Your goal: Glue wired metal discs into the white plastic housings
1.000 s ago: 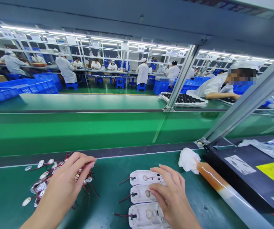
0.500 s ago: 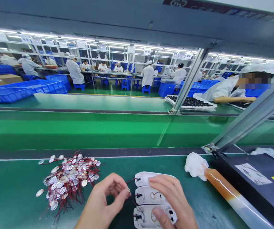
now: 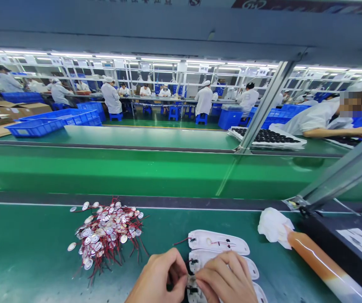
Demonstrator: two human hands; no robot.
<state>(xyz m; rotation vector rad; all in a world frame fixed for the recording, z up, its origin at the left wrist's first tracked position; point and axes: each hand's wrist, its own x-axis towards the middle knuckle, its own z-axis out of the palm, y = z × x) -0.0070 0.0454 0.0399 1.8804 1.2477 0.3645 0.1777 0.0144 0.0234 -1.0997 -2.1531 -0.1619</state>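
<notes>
My left hand (image 3: 165, 275) is closed in a pinch, with a small pale wired disc, partly hidden, at its fingertips. Close beside it, my right hand (image 3: 226, 277) bends down with thumb and fingers together; what they grip is hidden. Both sets of fingertips meet over the left end of the nearest white plastic shell (image 3: 259, 292), mostly covered by my right hand. Behind it lie a middle white shell (image 3: 252, 268) and a far white shell (image 3: 218, 242), which has thin wires inside and a dark red wire off its left end.
A heap of silvery discs with red wires (image 3: 108, 231) lies left on the green bench. At right are a brown-and-white tube (image 3: 322, 261) with crumpled white paper (image 3: 275, 227) and a black box (image 3: 335, 231). Beyond the belt (image 3: 136, 170), a co-worker (image 3: 319, 118) leans over trays.
My right hand has come off the far shells, lowered, and closed beside my left fingertips. My left hand has moved right and down to the nearest shell. The view has shifted left.
</notes>
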